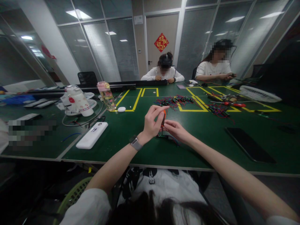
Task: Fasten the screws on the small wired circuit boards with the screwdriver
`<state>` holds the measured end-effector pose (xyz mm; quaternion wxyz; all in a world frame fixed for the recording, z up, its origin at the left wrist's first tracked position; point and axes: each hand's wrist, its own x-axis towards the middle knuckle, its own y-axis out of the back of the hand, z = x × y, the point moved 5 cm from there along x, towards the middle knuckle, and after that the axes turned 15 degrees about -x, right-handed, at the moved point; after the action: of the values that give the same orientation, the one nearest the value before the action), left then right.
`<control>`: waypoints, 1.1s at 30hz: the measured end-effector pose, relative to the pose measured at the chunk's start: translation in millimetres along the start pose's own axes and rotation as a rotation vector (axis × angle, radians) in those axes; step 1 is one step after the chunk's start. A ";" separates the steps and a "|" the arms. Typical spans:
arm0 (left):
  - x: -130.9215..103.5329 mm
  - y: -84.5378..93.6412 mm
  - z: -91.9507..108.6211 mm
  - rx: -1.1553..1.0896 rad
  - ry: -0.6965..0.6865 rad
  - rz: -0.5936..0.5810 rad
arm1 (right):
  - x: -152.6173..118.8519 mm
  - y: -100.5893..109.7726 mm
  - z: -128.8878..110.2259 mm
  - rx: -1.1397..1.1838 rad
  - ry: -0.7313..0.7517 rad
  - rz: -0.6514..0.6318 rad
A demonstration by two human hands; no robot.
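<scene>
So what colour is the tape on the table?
The tape is yellow; the head view shows it.

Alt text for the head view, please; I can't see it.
A person's left hand grips an orange-handled tool over a small wired board on a green table, the right hand close beside it. Beyond lies a heap of wired parts; a dark phone lies right.
</scene>
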<state>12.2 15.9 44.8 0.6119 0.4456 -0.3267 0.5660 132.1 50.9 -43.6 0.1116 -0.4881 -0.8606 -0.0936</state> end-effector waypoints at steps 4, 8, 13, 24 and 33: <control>0.4 -1.9 0.0 0.001 0.012 -0.011 | 0.6 2.9 0.0 -0.003 0.001 0.039; 0.7 -1.2 -0.3 0.027 -0.007 0.022 | 0.3 4.7 -2.1 -0.032 0.020 0.057; 0.9 0.4 1.2 0.017 -0.019 0.026 | 0.4 1.8 -3.6 -0.024 0.016 0.018; 0.5 -0.5 0.3 0.044 -0.029 0.043 | -0.1 3.2 -1.7 0.004 0.024 0.026; 1.4 -0.4 3.5 0.019 -0.035 0.010 | 0.3 1.1 -2.1 0.055 -0.013 0.029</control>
<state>13.1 13.2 47.3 0.5988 0.4596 -0.3344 0.5642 133.1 51.1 -41.5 0.1209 -0.4977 -0.8564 -0.0650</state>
